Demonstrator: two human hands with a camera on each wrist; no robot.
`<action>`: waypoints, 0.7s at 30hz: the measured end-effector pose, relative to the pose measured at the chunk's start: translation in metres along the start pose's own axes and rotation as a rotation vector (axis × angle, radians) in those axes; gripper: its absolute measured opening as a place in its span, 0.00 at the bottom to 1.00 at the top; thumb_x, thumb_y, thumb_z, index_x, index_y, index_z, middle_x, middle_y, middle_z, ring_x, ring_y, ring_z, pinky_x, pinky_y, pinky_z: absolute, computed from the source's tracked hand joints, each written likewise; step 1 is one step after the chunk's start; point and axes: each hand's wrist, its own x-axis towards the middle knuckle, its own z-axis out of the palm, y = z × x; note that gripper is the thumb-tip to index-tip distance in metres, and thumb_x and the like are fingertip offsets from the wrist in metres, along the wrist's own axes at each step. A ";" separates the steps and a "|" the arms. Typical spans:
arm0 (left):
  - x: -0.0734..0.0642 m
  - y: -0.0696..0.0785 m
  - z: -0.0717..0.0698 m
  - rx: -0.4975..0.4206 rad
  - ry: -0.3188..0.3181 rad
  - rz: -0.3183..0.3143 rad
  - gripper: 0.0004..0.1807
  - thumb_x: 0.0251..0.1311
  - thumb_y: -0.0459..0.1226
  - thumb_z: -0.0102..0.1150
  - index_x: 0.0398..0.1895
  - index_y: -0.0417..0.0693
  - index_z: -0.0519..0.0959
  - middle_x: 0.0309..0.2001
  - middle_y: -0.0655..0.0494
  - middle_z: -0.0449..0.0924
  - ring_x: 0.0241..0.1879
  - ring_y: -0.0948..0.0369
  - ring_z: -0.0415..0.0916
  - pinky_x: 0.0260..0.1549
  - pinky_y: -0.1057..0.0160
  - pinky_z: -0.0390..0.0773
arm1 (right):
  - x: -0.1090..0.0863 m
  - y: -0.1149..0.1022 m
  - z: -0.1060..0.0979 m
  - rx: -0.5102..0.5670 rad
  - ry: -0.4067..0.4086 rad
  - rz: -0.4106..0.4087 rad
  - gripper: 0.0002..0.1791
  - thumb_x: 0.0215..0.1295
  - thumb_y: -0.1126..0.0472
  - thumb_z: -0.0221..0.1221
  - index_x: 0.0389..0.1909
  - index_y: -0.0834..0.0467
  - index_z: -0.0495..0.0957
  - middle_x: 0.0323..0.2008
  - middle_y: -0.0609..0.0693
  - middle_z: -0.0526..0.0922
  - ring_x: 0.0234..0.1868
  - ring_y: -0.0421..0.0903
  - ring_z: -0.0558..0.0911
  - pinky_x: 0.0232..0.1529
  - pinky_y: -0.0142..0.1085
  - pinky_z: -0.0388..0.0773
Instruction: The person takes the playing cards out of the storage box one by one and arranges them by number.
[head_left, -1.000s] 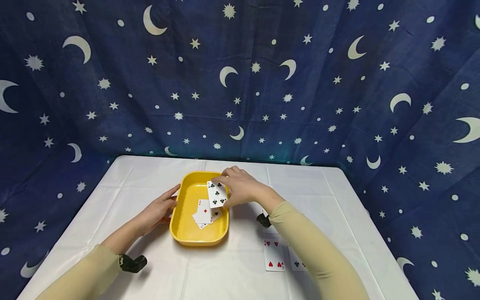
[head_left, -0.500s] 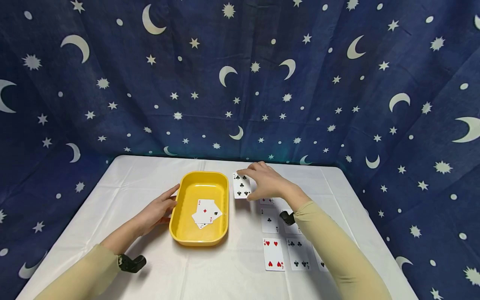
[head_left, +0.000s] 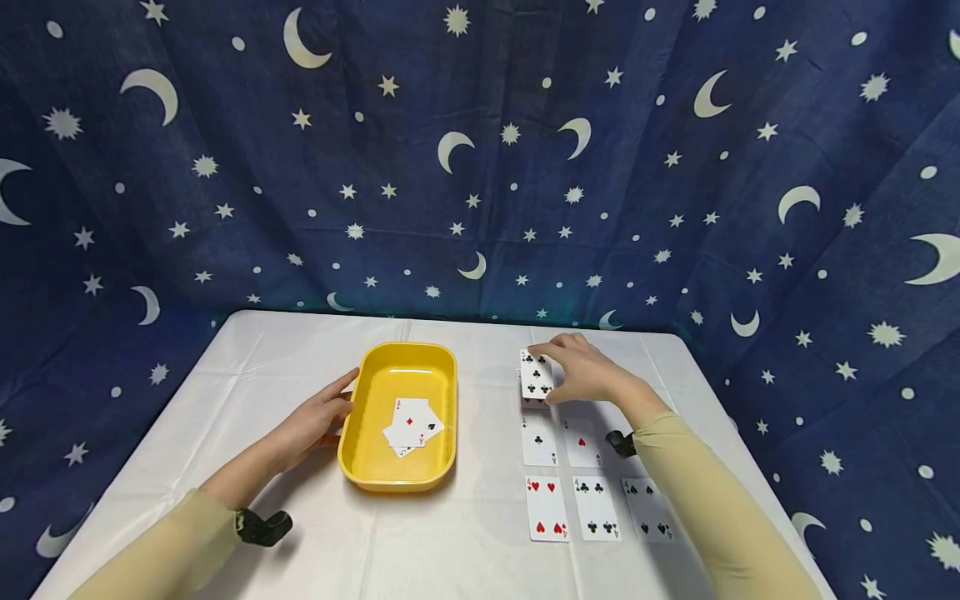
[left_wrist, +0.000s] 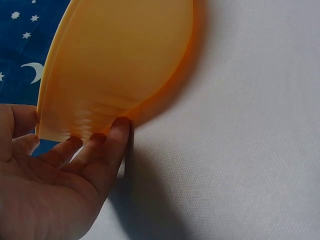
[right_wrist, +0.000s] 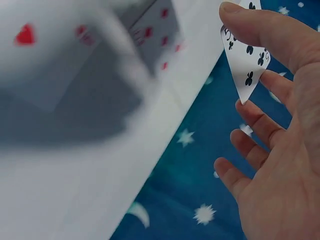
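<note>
My right hand (head_left: 588, 372) pinches a five of clubs (head_left: 537, 377) between thumb and fingers, face up, over the far end of the card layout. In the right wrist view, the card (right_wrist: 248, 62) bends slightly in the grip. It overlaps another card (head_left: 534, 404), mostly hidden beneath it. My left hand (head_left: 318, 418) rests against the left side of a yellow tray (head_left: 351, 462), its fingertips touching the outer wall, as the left wrist view also shows. Inside the tray lie an ace of diamonds (head_left: 409, 423) and overlapping cards partly hidden under it.
Nearer me on the white-covered table (head_left: 465, 550) lie an ace of clubs (head_left: 538, 442) and an ace of hearts (head_left: 582, 443). The front row has a four of hearts (head_left: 547, 510), a four of clubs (head_left: 597, 510) and a four of spades (head_left: 648, 512). A starry curtain (head_left: 480, 167) surrounds the table.
My right hand has carried the five of clubs from over the tray rightward to the far end of the card layout. The left hand and tray have stayed put.
</note>
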 end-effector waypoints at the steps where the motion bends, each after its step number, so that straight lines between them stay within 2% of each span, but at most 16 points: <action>1: 0.000 0.000 0.000 0.000 0.000 0.000 0.37 0.77 0.39 0.40 0.85 0.63 0.43 0.79 0.37 0.50 0.68 0.43 0.68 0.55 0.49 0.80 | -0.002 0.005 0.001 0.003 -0.002 0.009 0.51 0.48 0.50 0.78 0.76 0.40 0.66 0.69 0.54 0.68 0.70 0.55 0.62 0.68 0.59 0.62; 8: 0.000 0.000 0.000 -0.003 -0.001 -0.001 0.37 0.77 0.39 0.41 0.84 0.64 0.43 0.79 0.37 0.51 0.68 0.43 0.68 0.55 0.49 0.80 | -0.013 0.034 0.011 0.025 -0.021 0.064 0.51 0.49 0.52 0.78 0.76 0.46 0.66 0.69 0.58 0.67 0.68 0.58 0.63 0.66 0.61 0.64; 15: 0.001 0.000 0.001 -0.006 0.001 -0.006 0.37 0.77 0.39 0.41 0.84 0.64 0.43 0.79 0.38 0.51 0.69 0.43 0.67 0.57 0.48 0.79 | -0.018 0.052 0.019 0.091 -0.056 0.150 0.51 0.50 0.53 0.79 0.76 0.48 0.66 0.71 0.61 0.64 0.70 0.62 0.60 0.67 0.64 0.63; 21: 0.001 0.000 0.001 -0.002 0.003 -0.006 0.37 0.77 0.39 0.41 0.85 0.64 0.43 0.79 0.38 0.52 0.68 0.43 0.68 0.57 0.47 0.79 | -0.017 0.063 0.024 0.120 -0.081 0.164 0.52 0.48 0.57 0.79 0.76 0.51 0.67 0.71 0.63 0.64 0.70 0.63 0.59 0.66 0.65 0.63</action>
